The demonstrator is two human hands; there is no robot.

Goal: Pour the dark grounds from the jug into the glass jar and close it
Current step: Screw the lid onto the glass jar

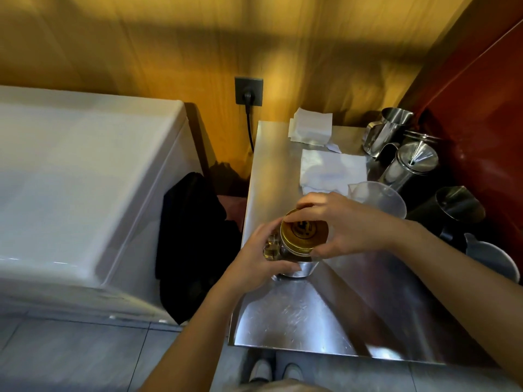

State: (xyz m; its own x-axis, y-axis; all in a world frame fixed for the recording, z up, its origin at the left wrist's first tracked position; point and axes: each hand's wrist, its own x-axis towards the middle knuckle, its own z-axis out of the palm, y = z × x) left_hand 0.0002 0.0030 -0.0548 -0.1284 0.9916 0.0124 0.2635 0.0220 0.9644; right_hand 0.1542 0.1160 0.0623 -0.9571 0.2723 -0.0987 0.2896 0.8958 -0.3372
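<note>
A glass jar stands near the left edge of the steel counter, with a gold metal lid on its mouth. My left hand wraps the jar's side from the left. My right hand grips the lid's rim from above and from the right. A clear plastic jug stands just behind my right hand and looks empty. The jar's contents are hidden by my hands and the lid.
White paper napkins lie at the back of the counter. Steel pitchers and a lidded steel canister crowd the right side by a red wall. A white chest appliance stands left, with a black cloth between.
</note>
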